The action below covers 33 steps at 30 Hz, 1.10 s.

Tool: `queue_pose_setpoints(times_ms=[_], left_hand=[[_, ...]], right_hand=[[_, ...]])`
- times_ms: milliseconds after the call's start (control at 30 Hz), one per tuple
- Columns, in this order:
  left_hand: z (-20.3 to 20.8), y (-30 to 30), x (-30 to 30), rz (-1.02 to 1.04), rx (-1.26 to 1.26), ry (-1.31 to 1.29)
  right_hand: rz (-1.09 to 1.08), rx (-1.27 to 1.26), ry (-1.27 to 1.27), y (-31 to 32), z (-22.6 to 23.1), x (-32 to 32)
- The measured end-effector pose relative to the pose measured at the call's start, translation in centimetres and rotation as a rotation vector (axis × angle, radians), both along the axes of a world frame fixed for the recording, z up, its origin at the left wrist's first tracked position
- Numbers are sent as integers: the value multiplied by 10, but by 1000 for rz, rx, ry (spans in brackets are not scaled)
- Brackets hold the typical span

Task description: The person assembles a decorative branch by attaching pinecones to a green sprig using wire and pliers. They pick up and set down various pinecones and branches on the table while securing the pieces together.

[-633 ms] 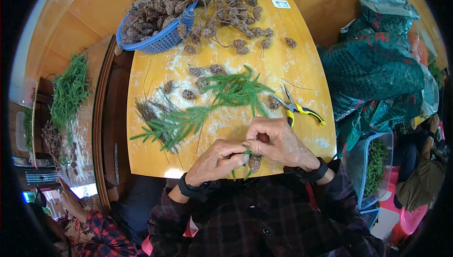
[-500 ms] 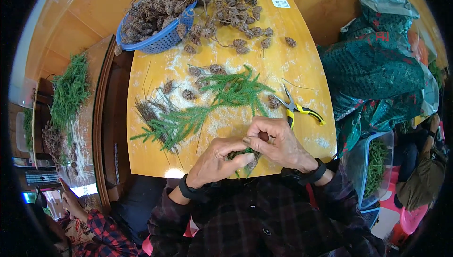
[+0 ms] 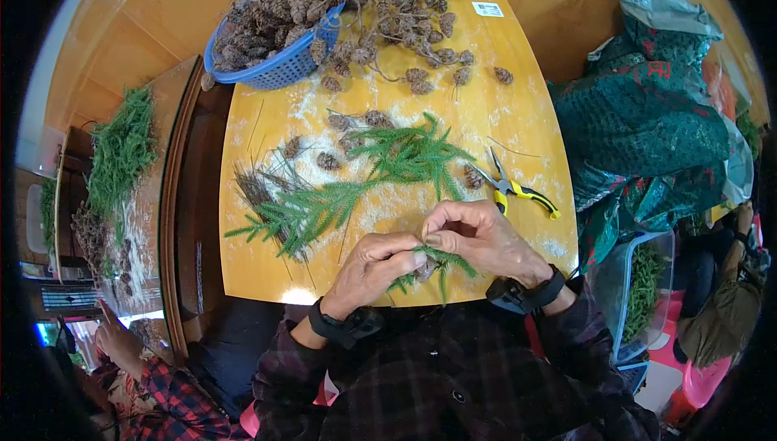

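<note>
At the table's near edge my left hand (image 3: 379, 269) pinches a green artificial sprig (image 3: 456, 264) bunched with a brown pine cone (image 3: 424, 272). Its thumb and fingers cover part of the bunch. Just above it, my right hand (image 3: 479, 239) is closed, thumb tip against forefinger; whatever it pinches is too small to make out. The two hands' fingertips nearly meet over the sprig. Beyond them lie more green sprigs (image 3: 409, 154), a bundle of thin dark wires (image 3: 257, 190) and loose pine cones (image 3: 328, 161). Pliers with yellow-black handles (image 3: 518, 188) rest open right of the sprigs.
A blue basket (image 3: 279, 77) heaped with pine cones stands at the far left of the table (image 3: 518, 101). Dark green bags (image 3: 639, 133) and a clear tub (image 3: 627, 303) of greenery are at the right. Co-workers (image 3: 190, 396) sit at both sides.
The sprig and pine cone between my hands have turned, so green tips now show on both sides. My fingertips have shifted slightly; the view has moved a little.
</note>
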<state>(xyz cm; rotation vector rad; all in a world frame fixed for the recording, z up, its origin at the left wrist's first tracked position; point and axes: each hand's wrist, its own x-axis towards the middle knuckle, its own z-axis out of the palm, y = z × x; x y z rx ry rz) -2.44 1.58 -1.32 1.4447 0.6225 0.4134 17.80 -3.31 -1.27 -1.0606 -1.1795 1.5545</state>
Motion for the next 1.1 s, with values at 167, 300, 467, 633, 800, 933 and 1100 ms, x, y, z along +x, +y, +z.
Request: queue_pose_setpoints(times_ms=[167,300,467,633,800,933,1100], left_hand=[[-2,-1,-2,32,-50,11],[0,3,-7,-25,-242,-15],[-2,6,-11,-90,-54,7],[2,12,-10,-195,5,65],[-7,5,-1,-68,580,61],[-3,2,-2,-26,399,80],[-1,-2,-10,-28,-378,-106]], right_hand=[[6,199,-142,3,7,0],[25,770,-419,9,20,0],[97,828,-445,10,17,2],[99,712,-534,7,13,0],[55,364,-569,-3,13,-8],[106,90,-360,1,1,-3],[85,367,-230,4,25,1]])
